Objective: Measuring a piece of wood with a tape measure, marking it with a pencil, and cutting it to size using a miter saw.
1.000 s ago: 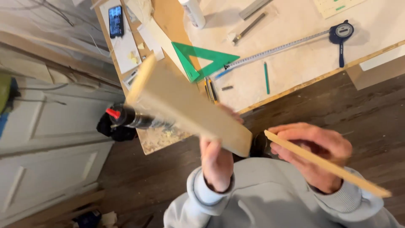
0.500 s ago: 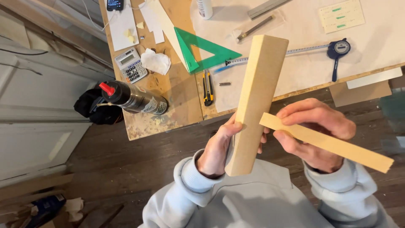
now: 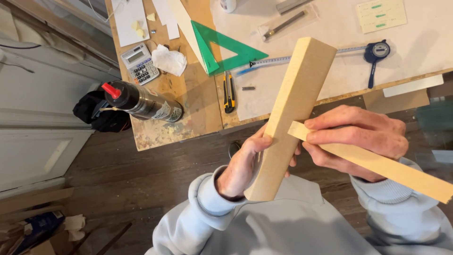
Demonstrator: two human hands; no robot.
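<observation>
The thick pale wooden block (image 3: 291,118) hides most of the left hand's fingers (image 3: 245,163), while the thin pale wooden strip (image 3: 377,163) runs off the right edge.

Brightness: even, soft daylight; the white sheet (image 3: 330,71) on the workbench (image 3: 188,108) is the brightest area, close to washed out.
Source: seemingly from beyond the workbench's far side; cannot tell exactly.
Shadows: soft, short ones just beside the green set square (image 3: 222,47); the floor nearer than the workbench is dim.
Glare: a slight sheen on the dark spray can (image 3: 141,101).
Sharpness: the wide wooden board (image 3: 288,118) and workbench are crisp; the grey sleeves nearest the camera look slightly soft.
Distortion: workbench edges bow towards the frame borders.
</observation>
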